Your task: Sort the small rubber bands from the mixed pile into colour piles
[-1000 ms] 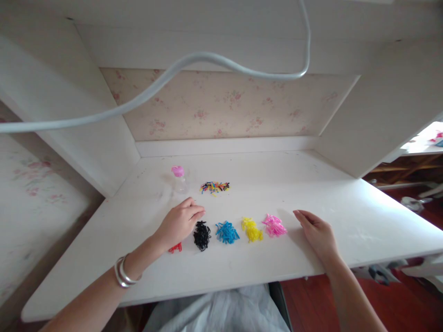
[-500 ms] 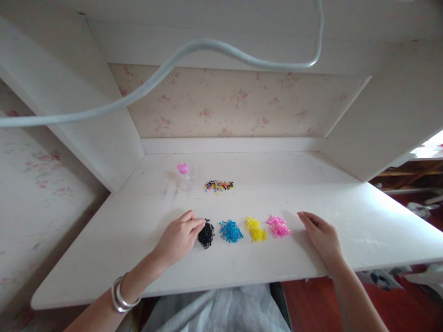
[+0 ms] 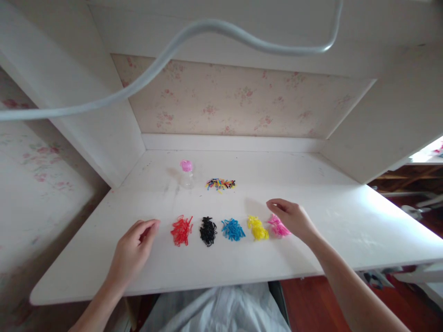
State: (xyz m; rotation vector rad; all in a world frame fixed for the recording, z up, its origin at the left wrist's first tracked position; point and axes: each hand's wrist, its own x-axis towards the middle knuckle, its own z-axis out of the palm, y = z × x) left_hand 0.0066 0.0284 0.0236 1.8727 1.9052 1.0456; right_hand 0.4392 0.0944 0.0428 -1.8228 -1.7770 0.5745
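Note:
My left hand (image 3: 133, 249) rests near the desk, left of a pile of red rubber bands (image 3: 182, 231), its thumb and fingers drawn together. Nothing shows at its fingertips. My right hand (image 3: 292, 219) hovers over the far side of a pink rubber band pile (image 3: 278, 227), partly covering it. Its fingers are curled and close together, with nothing visible in them. Between the hands, piles of black rubber bands (image 3: 208, 231), blue rubber bands (image 3: 233, 229) and yellow rubber bands (image 3: 258, 228) lie in a row. Farther back is a mixed-colour heap of bands (image 3: 220, 184).
A small clear bottle with a pink cap (image 3: 187, 173) stands left of the mixed heap. The white desk (image 3: 242, 265) has side panels and a back wall with floral paper. A white cable (image 3: 221, 26) crosses the upper view.
My left hand has moved left, away from the black pile, uncovering the red pile. My right hand has moved left and away from me, over the pink pile. The camera view has shifted slightly.

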